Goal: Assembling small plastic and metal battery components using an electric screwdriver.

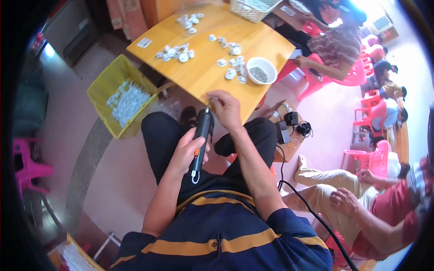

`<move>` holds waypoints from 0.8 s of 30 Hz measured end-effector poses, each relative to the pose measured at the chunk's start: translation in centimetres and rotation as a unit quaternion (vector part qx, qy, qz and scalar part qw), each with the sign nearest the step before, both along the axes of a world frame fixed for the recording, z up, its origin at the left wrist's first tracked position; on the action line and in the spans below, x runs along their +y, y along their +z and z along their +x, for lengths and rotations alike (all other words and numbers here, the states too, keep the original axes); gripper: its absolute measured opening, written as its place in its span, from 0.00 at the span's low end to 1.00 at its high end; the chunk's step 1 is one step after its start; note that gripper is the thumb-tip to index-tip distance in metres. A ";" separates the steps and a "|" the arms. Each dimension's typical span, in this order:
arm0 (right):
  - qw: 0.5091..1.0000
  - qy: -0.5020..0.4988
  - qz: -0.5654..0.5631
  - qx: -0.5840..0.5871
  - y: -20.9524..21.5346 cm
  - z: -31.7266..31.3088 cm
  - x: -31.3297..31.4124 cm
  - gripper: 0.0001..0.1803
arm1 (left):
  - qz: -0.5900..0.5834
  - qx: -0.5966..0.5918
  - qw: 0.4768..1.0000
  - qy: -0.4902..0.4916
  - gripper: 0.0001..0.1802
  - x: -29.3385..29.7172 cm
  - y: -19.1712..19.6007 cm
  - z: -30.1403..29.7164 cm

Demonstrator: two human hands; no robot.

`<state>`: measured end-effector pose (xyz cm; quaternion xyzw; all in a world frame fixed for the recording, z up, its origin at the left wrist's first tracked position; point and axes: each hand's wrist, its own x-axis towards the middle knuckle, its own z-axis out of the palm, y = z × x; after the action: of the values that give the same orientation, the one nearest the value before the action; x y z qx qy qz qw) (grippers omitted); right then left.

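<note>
My left hand [186, 151] is wrapped round a black electric screwdriver [204, 128] with an orange switch and a white loop at its lower end. The tool tilts up and away from me, its bit pointing at the table's near edge. Right beside the bit, my right hand [226, 108] has its fingers pinched together. Whatever sits between those fingertips is too small to make out. Ahead on the wooden table [199, 79] lie small white round parts [183, 56] in several loose groups. A white bowl [261, 71] of small metal pieces, apparently screws, stands near the table's right side.
A yellow crate [106, 90] of white parts stands left of my knees. To the right, a cardboard box [289, 151] carries black power adapters, and a black cable [312, 207] runs past my right arm. A white basket [253, 11] is at the far edge. People sit nearby at right.
</note>
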<state>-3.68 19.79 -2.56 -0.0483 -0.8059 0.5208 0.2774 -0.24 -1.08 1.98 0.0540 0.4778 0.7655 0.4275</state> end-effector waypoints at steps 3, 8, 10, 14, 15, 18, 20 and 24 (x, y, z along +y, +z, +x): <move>1.000 -0.013 0.001 -0.024 0.9 0.7 -0.1 0.12 | -0.002 -0.003 1.000 -0.010 0.14 0.1 -0.2 0.3; 0.999 -0.032 -0.005 -0.012 1.1 0.9 0.3 0.11 | 0.000 -0.012 1.000 -0.013 0.15 0.6 0.2 0.0; 0.999 -0.032 0.018 -0.003 1.3 0.6 0.1 0.12 | -0.007 -0.018 1.000 -0.021 0.15 0.4 0.1 0.1; 0.999 -0.036 0.008 0.003 1.3 0.3 0.1 0.12 | -0.014 0.011 1.000 -0.006 0.16 0.8 0.1 -0.2; 0.999 -0.032 0.000 -0.008 1.1 0.2 0.2 0.12 | -0.018 0.014 1.000 -0.007 0.16 0.8 0.2 -0.2; 0.999 -0.037 -0.009 0.004 0.8 0.1 0.1 0.13 | -0.028 0.031 0.999 -0.013 0.16 1.0 0.7 -0.1; 0.999 -0.043 -0.002 0.014 0.7 0.3 0.2 0.13 | -0.038 0.037 0.998 -0.018 0.16 1.0 0.7 0.0; 0.999 -0.044 -0.018 0.009 0.9 0.4 0.0 0.12 | -0.045 0.040 0.998 -0.020 0.16 1.2 0.8 0.1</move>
<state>-3.31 19.79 -1.63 -0.0845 -0.7906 0.5232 0.3067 -0.10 0.10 2.81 0.0743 0.5271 0.7320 0.4251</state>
